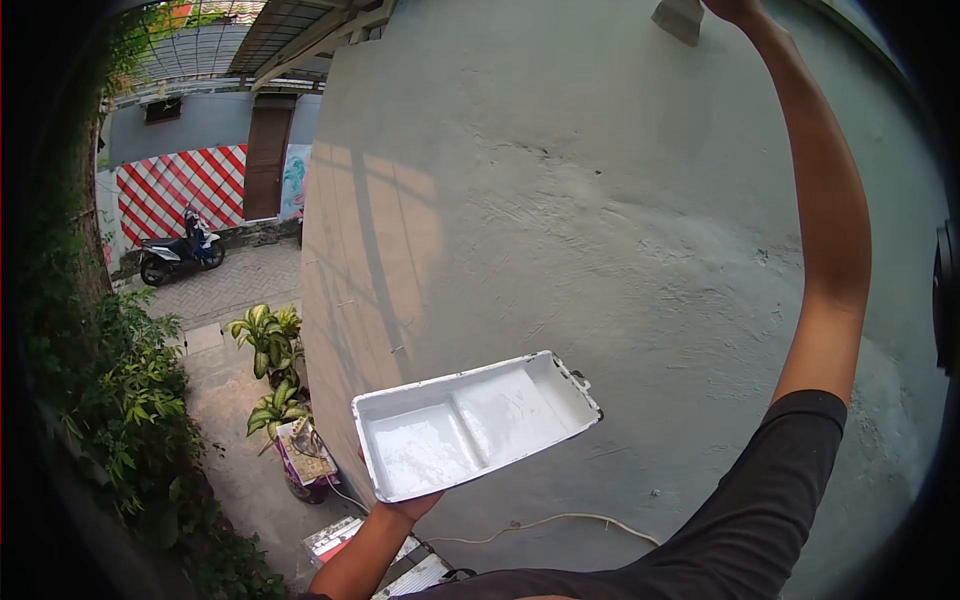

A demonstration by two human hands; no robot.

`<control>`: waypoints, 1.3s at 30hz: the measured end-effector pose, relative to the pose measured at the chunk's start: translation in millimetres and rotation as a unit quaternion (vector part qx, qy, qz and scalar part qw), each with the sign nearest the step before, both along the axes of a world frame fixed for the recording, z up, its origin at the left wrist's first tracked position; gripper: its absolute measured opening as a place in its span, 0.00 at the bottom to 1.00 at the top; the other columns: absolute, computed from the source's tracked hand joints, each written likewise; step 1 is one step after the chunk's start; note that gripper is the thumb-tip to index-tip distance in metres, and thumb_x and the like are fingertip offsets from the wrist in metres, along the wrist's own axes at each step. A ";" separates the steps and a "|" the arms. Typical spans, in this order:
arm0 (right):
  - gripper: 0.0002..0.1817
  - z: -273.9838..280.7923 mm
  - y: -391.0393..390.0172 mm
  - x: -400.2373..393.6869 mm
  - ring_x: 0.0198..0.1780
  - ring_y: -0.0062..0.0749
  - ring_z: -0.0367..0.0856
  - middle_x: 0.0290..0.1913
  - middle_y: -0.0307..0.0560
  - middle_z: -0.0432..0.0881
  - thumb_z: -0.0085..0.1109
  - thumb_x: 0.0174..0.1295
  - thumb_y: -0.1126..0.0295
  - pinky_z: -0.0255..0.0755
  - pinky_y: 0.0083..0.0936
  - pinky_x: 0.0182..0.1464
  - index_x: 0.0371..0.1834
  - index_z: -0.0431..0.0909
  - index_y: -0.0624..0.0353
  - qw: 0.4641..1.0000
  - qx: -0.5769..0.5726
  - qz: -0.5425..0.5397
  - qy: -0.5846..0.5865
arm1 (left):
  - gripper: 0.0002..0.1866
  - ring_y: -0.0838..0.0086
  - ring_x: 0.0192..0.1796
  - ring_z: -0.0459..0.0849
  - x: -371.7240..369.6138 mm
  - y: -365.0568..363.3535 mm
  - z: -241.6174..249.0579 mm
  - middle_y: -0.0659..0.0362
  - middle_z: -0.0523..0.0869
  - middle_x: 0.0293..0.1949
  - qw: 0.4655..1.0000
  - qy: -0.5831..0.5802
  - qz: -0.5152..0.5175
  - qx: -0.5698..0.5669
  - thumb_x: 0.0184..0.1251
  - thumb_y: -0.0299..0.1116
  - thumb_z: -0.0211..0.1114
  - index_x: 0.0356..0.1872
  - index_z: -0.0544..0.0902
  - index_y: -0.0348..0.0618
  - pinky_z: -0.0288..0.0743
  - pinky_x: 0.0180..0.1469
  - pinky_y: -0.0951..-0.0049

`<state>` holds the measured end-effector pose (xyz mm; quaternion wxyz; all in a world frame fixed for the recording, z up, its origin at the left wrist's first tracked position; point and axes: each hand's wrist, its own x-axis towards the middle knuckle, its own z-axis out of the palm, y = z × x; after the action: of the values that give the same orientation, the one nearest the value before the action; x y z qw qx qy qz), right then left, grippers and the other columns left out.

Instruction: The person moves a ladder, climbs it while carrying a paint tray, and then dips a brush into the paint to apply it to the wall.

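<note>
Grey rendered wall (620, 230) fills the view; left hand (412, 505) clamped under the paint tray (470, 425), probably light, stiff and slippery-wet, while right hand (735, 8) above grips a brush (680, 20), fingers unclear

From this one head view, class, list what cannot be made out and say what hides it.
- Right hand: cut off by the top edge; its grip cannot be told.
- Tool on the wall: only its lower part shows.
- Left hand: mostly hidden under the paint tray.
- Scooter: too small for detail.
</note>
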<state>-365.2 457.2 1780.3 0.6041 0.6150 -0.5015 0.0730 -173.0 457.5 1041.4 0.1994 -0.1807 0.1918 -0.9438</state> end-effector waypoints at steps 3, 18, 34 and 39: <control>0.08 15.7 0.2 5.4 0.31 0.40 0.84 0.29 0.53 0.85 0.68 0.56 0.72 0.76 0.35 0.36 0.31 0.80 0.65 0.994 -0.037 0.045 0.089 | 0.43 0.54 0.71 0.69 3.7 2.3 3.2 0.56 0.70 0.71 0.998 -0.012 0.037 -0.047 0.60 0.69 0.51 0.72 0.66 0.52 0.61 0.72 0.42; 0.09 -95.6 36.7 36.4 0.30 0.34 0.80 0.28 0.50 0.83 0.68 0.57 0.70 0.74 0.33 0.34 0.32 0.79 0.65 0.958 0.181 -0.171 -0.143 | 0.32 0.54 0.71 0.70 13.4 9.1 9.4 0.55 0.71 0.71 0.994 -0.048 0.059 -0.073 0.73 0.56 0.48 0.71 0.66 0.49 0.63 0.71 0.42; 0.07 -90.2 61.2 18.4 0.28 0.32 0.78 0.26 0.50 0.80 0.67 0.59 0.74 0.73 0.31 0.34 0.30 0.78 0.65 0.986 0.127 -0.101 -0.037 | 0.31 0.55 0.71 0.70 20.0 17.4 15.5 0.55 0.72 0.70 0.991 -0.074 0.083 -0.079 0.73 0.54 0.50 0.70 0.67 0.48 0.60 0.74 0.45; 0.10 -114.1 50.1 20.4 0.30 0.27 0.77 0.26 0.44 0.78 0.68 0.61 0.71 0.72 0.27 0.35 0.31 0.76 0.64 0.948 0.265 -0.103 -0.145 | 0.31 0.55 0.71 0.70 18.6 15.5 6.7 0.55 0.72 0.70 0.986 -0.071 0.089 -0.119 0.73 0.54 0.50 0.70 0.67 0.48 0.60 0.74 0.45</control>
<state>-344.8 507.3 1666.1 0.3448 0.6808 -0.6452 -0.0364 -154.4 473.1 1048.1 0.2727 -0.1518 0.0467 -0.9489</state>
